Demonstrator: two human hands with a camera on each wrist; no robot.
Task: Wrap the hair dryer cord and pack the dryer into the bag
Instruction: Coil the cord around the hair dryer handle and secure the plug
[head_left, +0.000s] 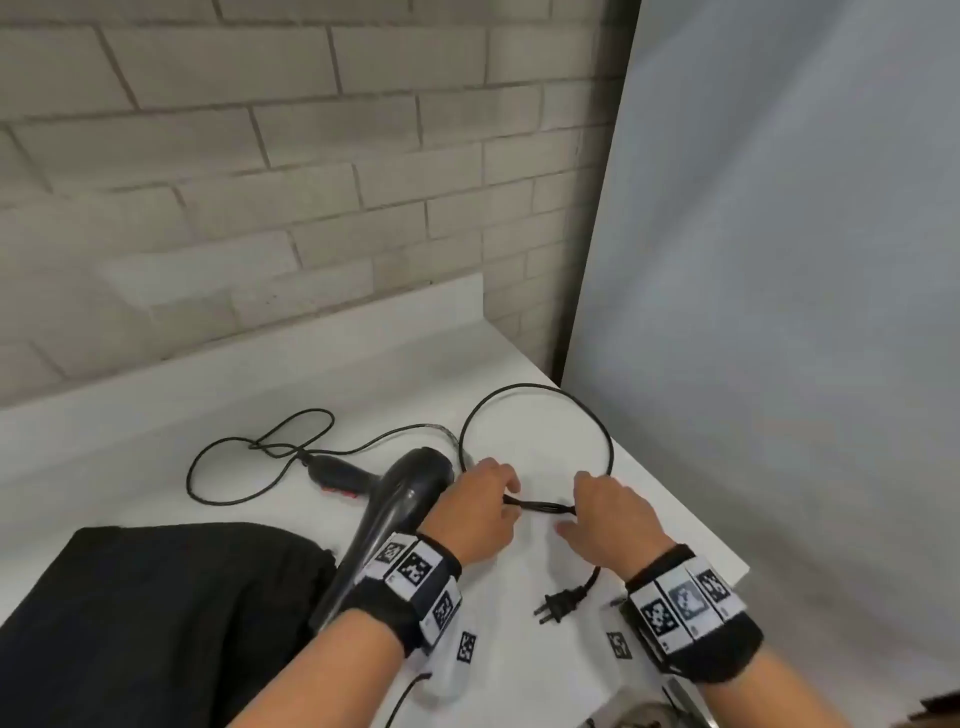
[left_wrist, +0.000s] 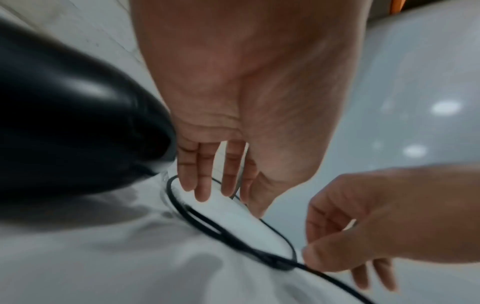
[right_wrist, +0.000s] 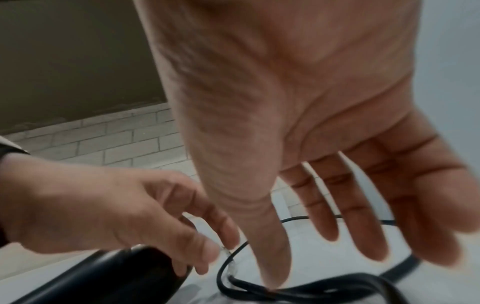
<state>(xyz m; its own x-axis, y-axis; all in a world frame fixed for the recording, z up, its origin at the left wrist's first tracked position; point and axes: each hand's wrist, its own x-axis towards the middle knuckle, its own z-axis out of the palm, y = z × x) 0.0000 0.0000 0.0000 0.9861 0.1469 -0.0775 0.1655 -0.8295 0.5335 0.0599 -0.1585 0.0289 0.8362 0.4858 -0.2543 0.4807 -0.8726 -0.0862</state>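
Two hands, left hand and right hand, each pinch the cord at lower centre of the frame, beside the dryer. If either grip loosens, the big loop could spring apart; the plug may snag.

Bathroom-like: brick-tile wall, white counter

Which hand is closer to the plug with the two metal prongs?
The right hand. The plug lies on the table just below that hand, near its wrist. The left hand is farther off, up and to the plug's left, beside the hair dryer.
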